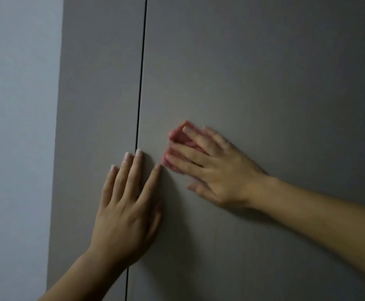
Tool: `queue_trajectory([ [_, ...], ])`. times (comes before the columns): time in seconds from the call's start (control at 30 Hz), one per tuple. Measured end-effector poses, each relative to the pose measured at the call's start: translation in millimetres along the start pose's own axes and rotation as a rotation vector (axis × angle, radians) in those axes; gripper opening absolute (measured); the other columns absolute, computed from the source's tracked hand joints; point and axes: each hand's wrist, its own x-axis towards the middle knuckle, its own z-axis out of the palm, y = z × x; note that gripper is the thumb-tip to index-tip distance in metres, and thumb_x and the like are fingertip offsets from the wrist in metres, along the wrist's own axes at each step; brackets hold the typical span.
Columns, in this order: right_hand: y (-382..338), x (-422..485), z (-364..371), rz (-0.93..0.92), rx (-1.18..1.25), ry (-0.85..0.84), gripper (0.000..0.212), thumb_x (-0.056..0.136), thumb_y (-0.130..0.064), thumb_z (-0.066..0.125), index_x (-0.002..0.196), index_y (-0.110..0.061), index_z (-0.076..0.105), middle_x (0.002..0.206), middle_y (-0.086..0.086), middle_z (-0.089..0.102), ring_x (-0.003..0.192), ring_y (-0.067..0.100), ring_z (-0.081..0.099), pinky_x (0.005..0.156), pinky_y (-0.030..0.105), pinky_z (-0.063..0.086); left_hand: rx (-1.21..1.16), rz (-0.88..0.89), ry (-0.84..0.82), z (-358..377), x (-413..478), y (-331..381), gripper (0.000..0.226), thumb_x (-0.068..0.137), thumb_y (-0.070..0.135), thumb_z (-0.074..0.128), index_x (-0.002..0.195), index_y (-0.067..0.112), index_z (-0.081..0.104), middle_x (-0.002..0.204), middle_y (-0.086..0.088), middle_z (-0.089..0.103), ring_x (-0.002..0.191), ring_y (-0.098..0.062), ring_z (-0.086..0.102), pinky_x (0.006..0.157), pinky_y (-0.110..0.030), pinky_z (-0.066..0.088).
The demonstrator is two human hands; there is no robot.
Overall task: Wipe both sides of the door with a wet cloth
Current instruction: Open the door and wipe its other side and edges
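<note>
Filling most of the head view, a grey door [253, 72] is seen from close up, bounded on its left by a thin dark seam [141, 83] that runs from the top edge to the bottom. A narrower grey panel [99, 83] is seen left of that seam, and a pale wall [18, 105] occupies the left side of the frame. The left hand [126, 205] is laid flat at lower centre, fingers straight and close together, placed across the seam with nothing held. The right hand [216, 170], blurred, is placed right of centre on the door, its fingers spread and fairly straight over a pink cloth [178, 137], which is pressed against the door surface just beside the left fingertips.
</note>
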Motion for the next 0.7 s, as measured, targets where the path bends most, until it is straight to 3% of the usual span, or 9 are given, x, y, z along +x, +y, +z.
queue_trajectory([
  [0.07, 43, 5, -2, 0.051, -0.024, 0.044, 0.063, 0.101, -0.049, 0.034, 0.16, -0.026, 0.032, 0.167, 0.004, 0.028, 0.155, 0.038, 0.018, 0.124, 0.053, 0.012, 0.011, 0.023, 0.001, -1, 9, 5, 0.07, 0.098, 0.045, 0.041, 0.16, 0.014, 0.03, 0.169, -0.02, 0.014, 0.157, -0.038, 0.007, 0.127, -0.054, 0.009],
  [0.17, 116, 31, -18, 0.428, -0.004, 0.096, 0.069, 0.098, -0.05, 0.024, 0.162, -0.022, 0.027, 0.169, 0.008, 0.021, 0.156, 0.041, 0.014, 0.124, 0.058, 0.014, 0.017, 0.022, 0.014, -2, 24, 11, 0.068, 0.099, 0.044, 0.039, 0.159, 0.013, 0.031, 0.169, -0.019, 0.014, 0.157, -0.037, 0.007, 0.126, -0.055, 0.011],
  [0.23, 115, 34, -19, 0.569, 0.053, 0.092, 0.076, 0.094, -0.055, 0.018, 0.163, -0.022, 0.021, 0.171, 0.007, 0.014, 0.157, 0.04, 0.006, 0.125, 0.058, 0.01, 0.013, 0.01, 0.012, 0, 30, 16, 0.068, 0.099, 0.044, 0.038, 0.159, 0.013, 0.031, 0.168, -0.02, 0.014, 0.157, -0.037, 0.007, 0.126, -0.056, 0.011],
  [0.3, 74, 13, -7, 0.44, 0.035, 0.1, 0.076, 0.094, -0.055, 0.026, 0.163, -0.022, 0.024, 0.17, 0.008, 0.017, 0.156, 0.042, 0.008, 0.124, 0.059, 0.011, 0.008, -0.007, 0.013, 1, 32, 19, 0.068, 0.099, 0.045, 0.038, 0.159, 0.014, 0.032, 0.168, -0.02, 0.015, 0.157, -0.038, 0.008, 0.125, -0.058, 0.012],
  [0.37, 26, -26, 6, 0.151, 0.039, 0.073, 0.072, 0.097, -0.055, 0.037, 0.162, -0.024, 0.027, 0.169, 0.006, 0.022, 0.156, 0.043, 0.011, 0.124, 0.06, 0.015, 0.008, -0.012, 0.018, 2, 31, 21, 0.068, 0.099, 0.045, 0.038, 0.158, 0.013, 0.033, 0.168, -0.021, 0.016, 0.157, -0.039, 0.01, 0.125, -0.059, 0.013],
  [0.43, 28, -50, 7, -0.015, 0.015, 0.021, 0.068, 0.099, -0.054, 0.04, 0.161, -0.027, 0.03, 0.168, 0.003, 0.026, 0.156, 0.039, 0.013, 0.124, 0.057, 0.016, 0.015, -0.005, 0.02, 3, 31, 21, 0.067, 0.099, 0.044, 0.039, 0.158, 0.013, 0.035, 0.167, -0.022, 0.017, 0.156, -0.04, 0.011, 0.124, -0.06, 0.014],
  [0.5, 72, -45, 5, 0.115, -0.025, 0.062, 0.065, 0.1, -0.051, 0.035, 0.161, -0.027, 0.028, 0.168, 0.004, 0.027, 0.156, 0.038, 0.016, 0.122, 0.056, 0.018, 0.028, 0.002, 0.012, 1, 34, 21, 0.067, 0.099, 0.045, 0.038, 0.158, 0.014, 0.034, 0.168, -0.022, 0.016, 0.157, -0.039, 0.009, 0.124, -0.06, 0.013],
  [0.6, 138, -19, -11, 0.579, 0.035, 0.093, 0.073, 0.096, -0.054, 0.023, 0.162, -0.024, 0.022, 0.17, 0.006, 0.018, 0.157, 0.04, 0.01, 0.123, 0.059, 0.013, 0.017, 0.037, 0.021, 0, 46, 31, 0.066, 0.1, 0.045, 0.037, 0.159, 0.015, 0.032, 0.168, -0.021, 0.013, 0.157, -0.038, 0.007, 0.125, -0.058, 0.013],
  [0.7, 98, -24, -2, 0.569, 0.046, 0.126, 0.077, 0.094, -0.056, 0.027, 0.162, -0.019, 0.023, 0.17, 0.008, 0.017, 0.156, 0.043, 0.009, 0.124, 0.057, 0.005, -0.015, 0.082, 0.023, 4, 53, 45, 0.066, 0.101, 0.045, 0.036, 0.16, 0.017, 0.029, 0.169, -0.019, 0.011, 0.157, -0.038, 0.005, 0.125, -0.059, 0.013],
])
